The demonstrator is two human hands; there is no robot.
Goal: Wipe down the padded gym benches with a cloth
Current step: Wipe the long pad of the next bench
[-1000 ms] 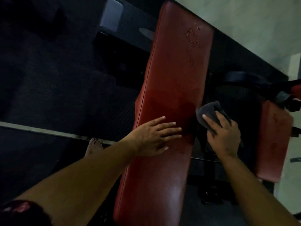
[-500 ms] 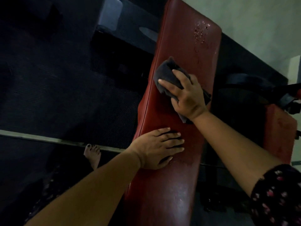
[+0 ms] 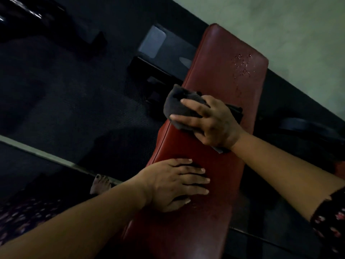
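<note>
Dark grey and limp, the cloth (image 3: 177,107) looks light and apt to bunch, so the right hand (image 3: 211,124) pins it under spread, straight fingers mid-way along the slick red bench (image 3: 224,75), while the left hand (image 3: 171,184) rests flat nearer, holding nothing.

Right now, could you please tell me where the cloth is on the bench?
In the head view, the cloth lies across the middle of the red bench, pressed under the right hand, just beyond the left hand.

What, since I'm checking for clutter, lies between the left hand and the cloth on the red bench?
Nothing: in the head view, only bare red bench padding separates the left hand from the cloth.
</note>
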